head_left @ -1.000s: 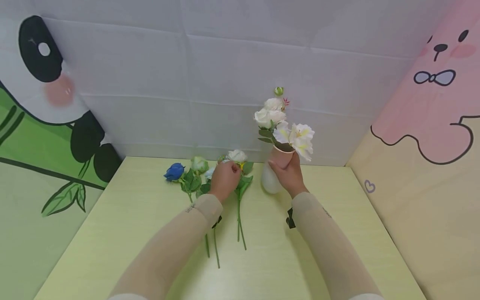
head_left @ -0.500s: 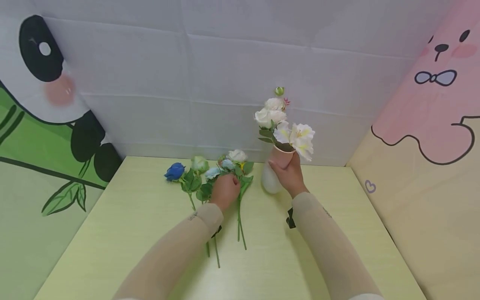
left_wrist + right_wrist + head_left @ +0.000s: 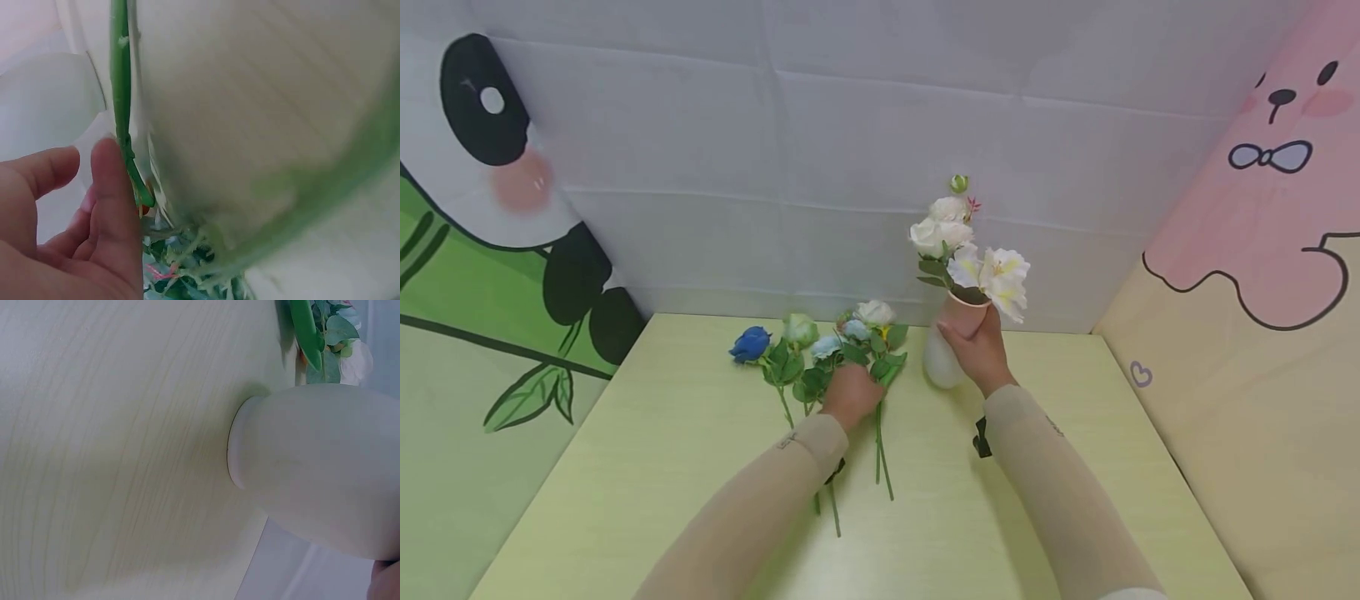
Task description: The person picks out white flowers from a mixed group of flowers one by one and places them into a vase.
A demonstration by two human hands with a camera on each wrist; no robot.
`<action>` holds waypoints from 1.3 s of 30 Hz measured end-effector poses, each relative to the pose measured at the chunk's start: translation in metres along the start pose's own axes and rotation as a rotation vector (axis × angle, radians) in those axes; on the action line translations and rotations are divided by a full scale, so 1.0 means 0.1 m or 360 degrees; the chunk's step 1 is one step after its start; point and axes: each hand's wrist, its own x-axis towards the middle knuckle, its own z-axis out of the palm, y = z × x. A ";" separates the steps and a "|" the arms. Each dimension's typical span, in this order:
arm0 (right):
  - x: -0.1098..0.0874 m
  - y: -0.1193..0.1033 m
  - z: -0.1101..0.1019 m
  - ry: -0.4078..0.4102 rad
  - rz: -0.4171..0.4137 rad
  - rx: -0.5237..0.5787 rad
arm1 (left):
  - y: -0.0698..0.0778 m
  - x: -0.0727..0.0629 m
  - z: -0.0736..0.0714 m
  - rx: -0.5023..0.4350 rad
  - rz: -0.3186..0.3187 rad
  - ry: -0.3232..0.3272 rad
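My right hand (image 3: 983,357) grips the pink neck of a vase (image 3: 943,363) that has a white rounded body. White flowers (image 3: 943,233) and a white-and-yellow bloom (image 3: 1004,275) stand in it. In the right wrist view the vase's base (image 3: 236,447) is at the tabletop. My left hand (image 3: 851,395) is low over the flower stems left of the vase. The left wrist view shows its thumb and index finger apart, nothing pinched between them, with a green stem (image 3: 121,75) right beside the index fingertip.
Left of the vase lie a blue rose (image 3: 749,343), a pale green flower (image 3: 801,330), light blue flowers (image 3: 825,347) and a white flower (image 3: 875,312), stems toward me. A white cloth wall (image 3: 850,167) rises behind the table (image 3: 647,450); printed panels flank it.
My left hand has come down from the flower heads toward the stems, uncovering the light blue flowers. The right hand and the vase have stayed in place.
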 end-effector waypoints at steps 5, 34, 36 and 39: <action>0.01 0.00 0.00 0.0009 -0.0014 0.0010 | 0.00 -0.01 0.03 0.0025 -0.0099 -0.0100; 0.00 0.01 0.01 0.0004 -0.0023 0.0020 | -0.14 0.04 0.14 -0.0179 -0.0171 -0.0037; 0.00 0.01 0.01 0.0005 -0.0020 0.0013 | -0.14 0.03 0.14 -0.0301 -0.0189 -0.0034; -0.01 0.01 0.00 -0.0001 -0.0013 0.0016 | -0.13 0.01 0.13 -0.0677 -0.0267 -0.0086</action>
